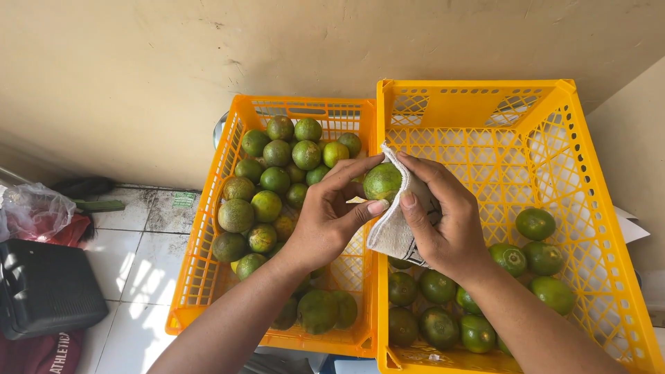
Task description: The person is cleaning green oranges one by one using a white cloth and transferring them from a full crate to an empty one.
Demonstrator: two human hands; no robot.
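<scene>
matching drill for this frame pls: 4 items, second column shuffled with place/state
1. left hand
2. right hand
3. left crate
4. right crate

a. holds the grey cloth against the fruit
b. mostly bare mesh, green fruit only at the near end
c. fingers on the green citrus between the crates
d. piled with green fruit along its length

Pairs: 1-c, 2-a, 3-d, 4-b

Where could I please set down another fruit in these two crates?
The right crate is bare across its far half, between its back wall and the fruit near you. The left crate is crowded with fruit.
</scene>
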